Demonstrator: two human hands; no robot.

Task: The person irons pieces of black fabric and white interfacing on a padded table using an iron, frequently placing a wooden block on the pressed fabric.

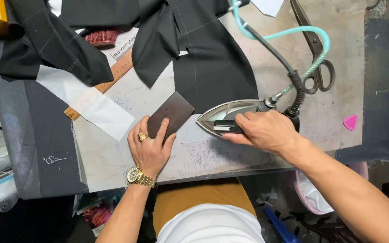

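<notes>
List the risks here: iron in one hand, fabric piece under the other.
1. The left hand pins the small dark fabric piece close to the steam iron tip; a slip could burn fingers.
2. The iron's hose and cord run beside the scissors and might snag.
3. The right hand pausing could scorch the paper pattern.

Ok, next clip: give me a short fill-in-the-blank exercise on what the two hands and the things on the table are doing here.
1. The right hand grips the handle of a steam ____ on the table.
2. The left hand presses on a small dark ____ block.
3. The left wrist wears a gold ____.
4. Near the table's far right edge, beside the hose, lie large metal ____.

Missing words: iron; wooden; watch; scissors
</notes>
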